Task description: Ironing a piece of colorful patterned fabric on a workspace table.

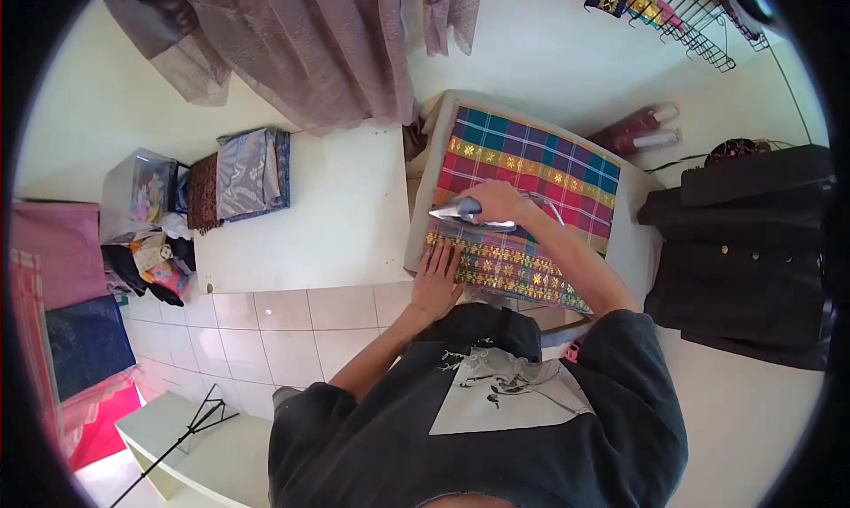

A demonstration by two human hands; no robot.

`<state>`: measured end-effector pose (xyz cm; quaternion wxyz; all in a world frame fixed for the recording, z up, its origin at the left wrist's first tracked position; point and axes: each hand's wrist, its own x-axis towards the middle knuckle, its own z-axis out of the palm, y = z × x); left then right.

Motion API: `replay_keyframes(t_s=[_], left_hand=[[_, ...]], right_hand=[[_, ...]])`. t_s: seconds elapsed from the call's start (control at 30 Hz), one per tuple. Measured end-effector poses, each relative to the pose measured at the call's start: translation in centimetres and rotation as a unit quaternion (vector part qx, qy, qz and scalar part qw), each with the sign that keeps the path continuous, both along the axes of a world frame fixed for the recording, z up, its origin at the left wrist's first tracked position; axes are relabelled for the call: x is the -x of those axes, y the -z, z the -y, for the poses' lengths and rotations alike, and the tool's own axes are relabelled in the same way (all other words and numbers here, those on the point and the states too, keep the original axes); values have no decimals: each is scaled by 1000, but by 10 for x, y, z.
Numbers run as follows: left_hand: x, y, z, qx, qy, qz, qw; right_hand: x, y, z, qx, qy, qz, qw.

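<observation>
A plaid cloth with gold-patterned bands lies spread over a padded ironing surface. My right hand grips the handle of a clothes iron. The iron rests on the cloth near its left side, its pointed tip facing left, and its cord trails rightward from behind my hand. Nearer to me, my left hand lies flat at the cloth's lower left corner, fingers slightly spread over the gold band. Part of the cloth is hidden beneath my right forearm.
On the left a white table bears folded cloths. Purple garments hang above it. A dark jacket hangs at the right, below a black wire rack. A thin black stand is at lower left.
</observation>
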<state>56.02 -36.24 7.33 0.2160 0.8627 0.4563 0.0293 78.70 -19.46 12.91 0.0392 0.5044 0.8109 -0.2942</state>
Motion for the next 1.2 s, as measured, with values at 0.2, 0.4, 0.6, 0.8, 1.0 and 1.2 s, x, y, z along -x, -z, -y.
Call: replay_keyframes(t_s=[0.2, 0.4, 0.6, 0.8, 1.0, 1.2], left_hand=[[11, 3, 11, 35, 41, -5, 999], [12, 7, 10, 67, 28, 17, 997], [6, 4, 5, 56, 65, -24, 996], [10, -2, 9, 35, 60, -64, 996], [11, -7, 1, 38, 100, -61, 992], [-14, -22, -2, 67, 83, -149, 983]], right_hand=[[-2, 8, -12, 10, 140, 6, 990], [21, -3, 26, 6, 6, 17, 1000], [18, 4, 22, -16, 61, 1, 998], [0, -4, 48, 17, 34, 51, 998], [-116, 6, 71, -35, 217, 55, 974], [-217, 8, 118, -5, 345, 54, 937]])
